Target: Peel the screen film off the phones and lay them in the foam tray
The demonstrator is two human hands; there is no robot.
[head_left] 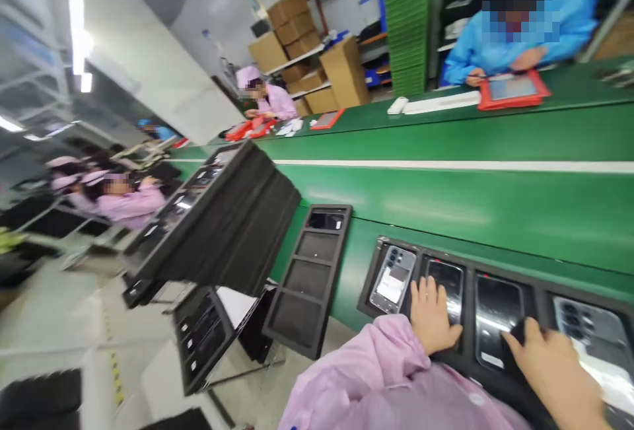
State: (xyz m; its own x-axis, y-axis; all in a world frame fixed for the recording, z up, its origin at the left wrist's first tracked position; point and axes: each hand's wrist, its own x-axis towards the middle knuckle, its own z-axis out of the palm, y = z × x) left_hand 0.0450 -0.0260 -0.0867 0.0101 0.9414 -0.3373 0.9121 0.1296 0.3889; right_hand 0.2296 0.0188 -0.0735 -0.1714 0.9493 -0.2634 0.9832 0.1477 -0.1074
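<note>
My left hand (430, 314) lies with fingers stretched out over the lower part of a dark phone (448, 285) in a black foam tray (468, 298). Beside it in the tray's left slot is a phone with several camera lenses and a white label (393, 278). My right hand (557, 367) is at the lower right corner of another dark phone (498, 314). Its thumb and fingers are around something dark that I cannot make out. The rightmost slot has a grey phone (592, 331), partly hidden behind this hand.
Left of the tray, a second foam tray (317, 285) holds one phone at its far end. A tall tilted stack of black foam trays (222, 218) stands further left. A green conveyor (446, 192) runs across. Co-workers sit opposite, one in blue (569, 14) with a red tray (537, 90).
</note>
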